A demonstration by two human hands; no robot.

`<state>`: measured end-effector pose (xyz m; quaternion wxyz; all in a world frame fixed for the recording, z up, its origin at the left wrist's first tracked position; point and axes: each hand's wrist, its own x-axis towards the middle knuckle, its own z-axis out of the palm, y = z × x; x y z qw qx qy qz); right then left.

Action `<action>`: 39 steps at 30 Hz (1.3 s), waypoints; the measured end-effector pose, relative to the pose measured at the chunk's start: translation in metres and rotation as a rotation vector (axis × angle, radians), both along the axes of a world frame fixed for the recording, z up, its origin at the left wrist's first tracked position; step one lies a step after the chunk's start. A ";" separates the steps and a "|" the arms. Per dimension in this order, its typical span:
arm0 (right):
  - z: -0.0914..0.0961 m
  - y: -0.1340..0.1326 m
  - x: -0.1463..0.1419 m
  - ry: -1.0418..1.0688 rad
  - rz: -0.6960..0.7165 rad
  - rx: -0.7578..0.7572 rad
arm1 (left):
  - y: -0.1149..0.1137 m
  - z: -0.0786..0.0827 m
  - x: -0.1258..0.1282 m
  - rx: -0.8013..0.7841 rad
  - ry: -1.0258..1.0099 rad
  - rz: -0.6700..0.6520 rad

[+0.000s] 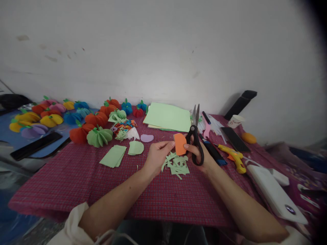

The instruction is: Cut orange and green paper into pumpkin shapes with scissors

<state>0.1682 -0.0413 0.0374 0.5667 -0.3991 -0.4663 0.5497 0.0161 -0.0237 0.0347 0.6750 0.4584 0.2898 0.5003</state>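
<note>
My left hand [157, 156] pinches the left edge of a small orange paper piece [180, 143] held over the table. My right hand [198, 153] has its fingers through the black handles of a pair of scissors [195, 136], blades pointing up and away, and its fingertips also touch the orange piece. Light green paper scraps [176, 165] lie just below both hands on the red checked tablecloth [76, 177].
Folded paper pumpkins [99, 136] in several colours crowd the left and back. Green sheets [167, 116], green cut shapes [113, 156], a yellow glue gun [236, 157], a black phone [235, 139], a paper cup [235, 120] and a white device [273, 192] lie around. A wall stands behind.
</note>
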 end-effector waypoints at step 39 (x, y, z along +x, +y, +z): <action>0.008 -0.014 -0.010 -0.298 0.435 -0.037 | 0.024 0.018 -0.016 -0.249 -0.417 0.208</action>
